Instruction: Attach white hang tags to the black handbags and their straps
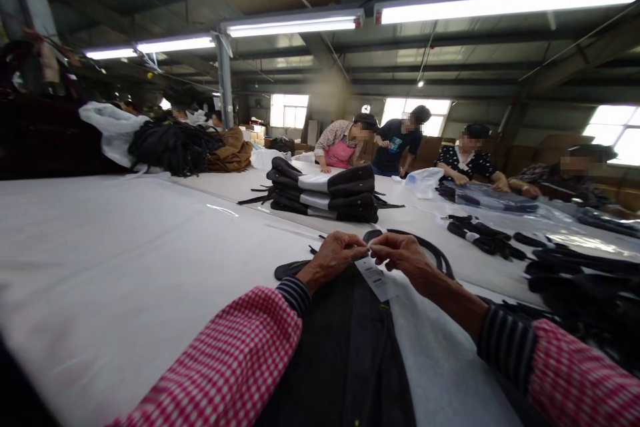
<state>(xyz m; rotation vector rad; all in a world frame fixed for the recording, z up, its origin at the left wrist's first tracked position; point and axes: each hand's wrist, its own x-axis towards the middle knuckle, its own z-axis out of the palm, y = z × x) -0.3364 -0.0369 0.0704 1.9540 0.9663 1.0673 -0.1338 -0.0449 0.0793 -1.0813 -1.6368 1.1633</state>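
Observation:
A black bag (pixel 345 347) lies on the white table in front of me, its curved black handle (pixel 425 243) reaching out past my right wrist. Over the bag's far end, my left hand (pixel 337 257) is closed in a pinch. My right hand (pixel 403 255) pinches too, its fingertips meeting those of the left. A white printed hang tag (pixel 374 278) dangles just below the fingertips, against the bag. What they grip appears to be the tag's thin string, though it is very small. White sheeting (pixel 435 340) lies along the bag's right side.
Beyond my hands stands a stack of black bags (pixel 325 190) with white bands. Black straps (pixel 483 237) and a dark pile (pixel 590 287) lie to the right. Several co-workers stand across the white table (pixel 125 267). Black and brown bags (pixel 175 147) are heaped at the far left.

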